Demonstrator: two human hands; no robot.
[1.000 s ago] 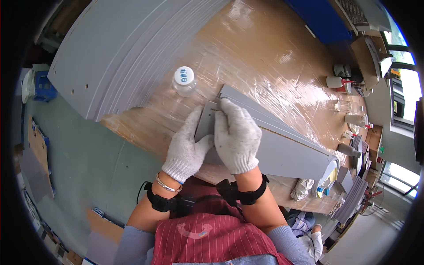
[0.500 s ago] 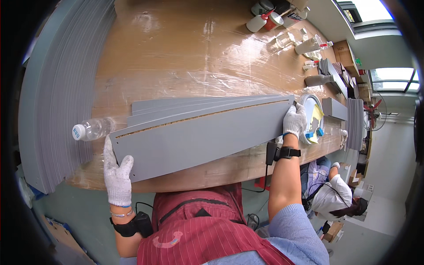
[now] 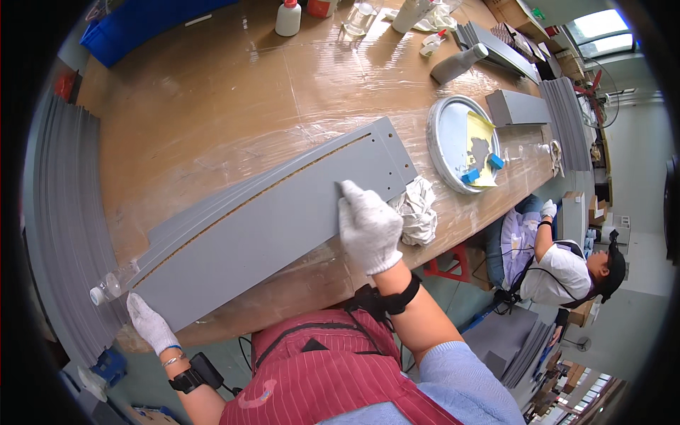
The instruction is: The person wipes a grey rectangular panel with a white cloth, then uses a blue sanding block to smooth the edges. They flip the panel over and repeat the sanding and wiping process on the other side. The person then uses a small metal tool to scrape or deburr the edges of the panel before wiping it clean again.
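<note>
A long grey panel (image 3: 276,205) lies slanted on top of other grey panels (image 3: 205,209), its right end farther away than its left. A groove along its far side shows brown chipboard, and small holes dot its right end. My left hand (image 3: 150,324), in a white knit glove, grips the panel's near left corner. My right hand (image 3: 370,228), gloved too, is closed in a fist over the near edge, toward the right end. One fingertip rests on the grey face; what is inside the fist is hidden. Just right of that hand lies a crumpled white cloth (image 3: 418,212).
A clear plastic bottle (image 3: 113,283) lies by my left hand, beside a tall stack of panels (image 3: 71,227). To the right sits a round lid (image 3: 438,145) with yellow sandpaper and blue blocks. Bottles (image 3: 288,20) stand at the back. A co-worker (image 3: 567,269) sits at right.
My right hand has left the panel's right end and moved left to its near edge. The view has turned, so the panel appears more slanted and the white cloth shows.
</note>
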